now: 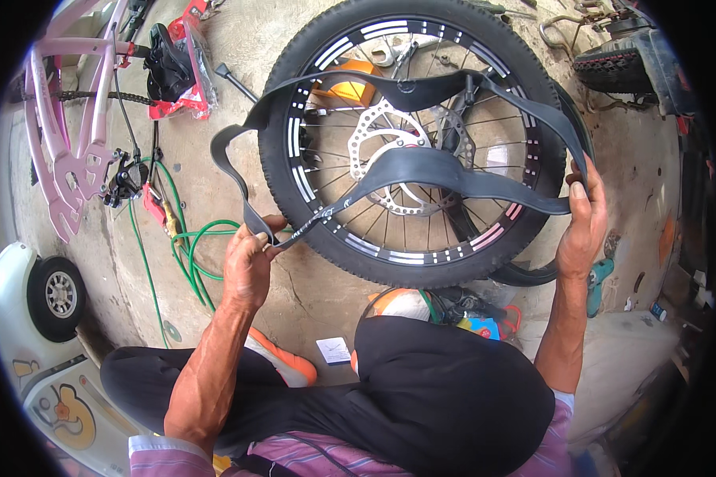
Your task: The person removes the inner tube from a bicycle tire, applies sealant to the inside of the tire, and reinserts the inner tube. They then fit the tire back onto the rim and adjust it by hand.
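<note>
A limp black inner tube (418,176) hangs in a wide loop between my two hands, held over a bicycle wheel. My left hand (249,266) pinches the tube's left end, where pale marks run along the rubber. At the other end my right hand (584,208) grips it, thumb pressed against the band. Beneath lies the wheel (298,179) on its side, its knobbly black tyre around a rim with white and pink stripes. A silver disc brake rotor (366,143) sits at its hub. The tube hides part of the spokes and rotor.
A pink bicycle frame (71,147) stands at the far left, near a green hose (195,258). Below it is a white toy car (16,294). An orange piece (350,83) shows behind the spokes. A teal power tool (601,282) lies at the right.
</note>
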Tool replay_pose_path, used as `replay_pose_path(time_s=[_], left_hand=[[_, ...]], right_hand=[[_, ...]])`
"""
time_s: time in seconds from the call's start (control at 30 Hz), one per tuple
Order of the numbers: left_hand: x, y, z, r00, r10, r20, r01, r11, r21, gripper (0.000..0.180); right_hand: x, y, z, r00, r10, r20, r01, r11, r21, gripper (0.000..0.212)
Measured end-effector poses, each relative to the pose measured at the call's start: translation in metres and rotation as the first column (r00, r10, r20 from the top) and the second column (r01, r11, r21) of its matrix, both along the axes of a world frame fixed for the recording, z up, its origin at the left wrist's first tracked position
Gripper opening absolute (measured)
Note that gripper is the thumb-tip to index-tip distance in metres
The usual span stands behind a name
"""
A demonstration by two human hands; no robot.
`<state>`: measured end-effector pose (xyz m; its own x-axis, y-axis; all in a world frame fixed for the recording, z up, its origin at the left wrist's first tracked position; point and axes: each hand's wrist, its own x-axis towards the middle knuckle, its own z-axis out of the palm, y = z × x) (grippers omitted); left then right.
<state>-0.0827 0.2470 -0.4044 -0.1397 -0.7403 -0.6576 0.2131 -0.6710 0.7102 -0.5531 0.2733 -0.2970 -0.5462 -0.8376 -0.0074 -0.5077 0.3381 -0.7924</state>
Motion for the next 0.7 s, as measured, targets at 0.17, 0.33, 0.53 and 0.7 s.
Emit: replay_pose_path(time_s=[0.17,0.33,0.53,0.7], left_hand=[[0.005,-0.020,0.034,0.991,0.137,0.003,-0.134,0.972,-0.194,0.051],[0.020,-0.106,0.024,0.986,0.106,0.131,-0.047,0.918,-0.393,0.056],[-0.007,-0.157,-0.004,0.943,-0.053,0.328,0.159,0.940,-0.304,0.053],[-0.022,-0.124,-0.017,0.961,-0.068,0.268,0.127,0.969,-0.210,0.041]], right_hand=[[0.027,0.002,0.015,0.996,0.079,-0.048,-0.083,0.992,-0.095,0.046],[0.051,0.059,0.010,0.997,0.029,0.071,-0.022,0.995,-0.098,0.055],[0.077,0.094,-0.001,0.961,-0.069,0.269,0.032,0.990,0.140,0.056],[0.066,0.086,-0.017,0.945,-0.088,0.316,0.087,0.996,0.019,0.057]])
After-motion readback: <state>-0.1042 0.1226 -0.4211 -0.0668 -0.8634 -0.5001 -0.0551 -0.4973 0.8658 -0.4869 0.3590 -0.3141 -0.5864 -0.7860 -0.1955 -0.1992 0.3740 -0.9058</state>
